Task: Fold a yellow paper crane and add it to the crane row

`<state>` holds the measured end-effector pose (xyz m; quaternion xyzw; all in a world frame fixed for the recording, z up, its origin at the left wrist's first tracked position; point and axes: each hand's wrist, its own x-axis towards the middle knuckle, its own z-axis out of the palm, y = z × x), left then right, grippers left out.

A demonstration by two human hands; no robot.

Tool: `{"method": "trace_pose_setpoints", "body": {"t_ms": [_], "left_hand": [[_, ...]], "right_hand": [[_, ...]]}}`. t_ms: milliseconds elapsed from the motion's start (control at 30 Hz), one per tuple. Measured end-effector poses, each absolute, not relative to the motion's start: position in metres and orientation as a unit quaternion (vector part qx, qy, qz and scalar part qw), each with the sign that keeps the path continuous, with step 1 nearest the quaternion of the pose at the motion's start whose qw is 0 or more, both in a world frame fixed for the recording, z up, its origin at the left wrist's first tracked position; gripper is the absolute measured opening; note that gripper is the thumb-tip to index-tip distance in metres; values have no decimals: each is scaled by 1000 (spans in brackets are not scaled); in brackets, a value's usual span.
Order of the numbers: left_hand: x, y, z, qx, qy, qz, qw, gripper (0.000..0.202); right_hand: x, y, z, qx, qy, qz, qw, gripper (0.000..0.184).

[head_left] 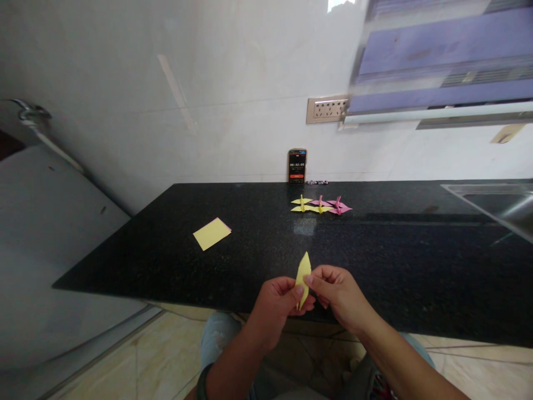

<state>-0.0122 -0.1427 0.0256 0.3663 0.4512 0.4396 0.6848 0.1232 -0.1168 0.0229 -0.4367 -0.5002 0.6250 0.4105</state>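
A folded piece of yellow paper (305, 268), narrow and pointed at its top, is held up over the counter's front edge. My left hand (278, 303) is closed on its lower part, the thumb across the front. From the right, my right hand (339, 291) pinches the paper's side with thumb and fingers. Farther back on the counter stand several folded paper cranes: yellow cranes (303, 208) on the left and pink cranes (339, 210) on the right. To the left lies a stack of yellow paper sheets (211, 234), with a pink edge showing beneath.
The black counter (258, 239) runs across the view. A phone (297, 165) with a timer on its screen leans on the wall, beside a small patterned stick (317, 183). A metal sink (495, 203) is at the right; a socket panel (328, 109) is on the wall.
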Motion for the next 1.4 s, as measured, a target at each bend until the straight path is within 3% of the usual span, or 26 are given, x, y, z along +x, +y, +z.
{"method": "trace_pose_setpoints", "body": {"t_ms": [467,833,1067,1400], "left_hand": [[-10,-141,21,394,519,467,598,21],[-9,-148,21,472,515,417,581,21],[-9,-149,22,519,527,411,532,18],[-5,-154,16,492,544,416,538,21]], "right_hand": [[127,-112,25,-397,-535,642,378,25],[127,-110,35,-353,-557,676,328,16],[126,-107,28,-371,-486,708,354,23],[129,-99,25,-408,-503,635,421,27]]}}
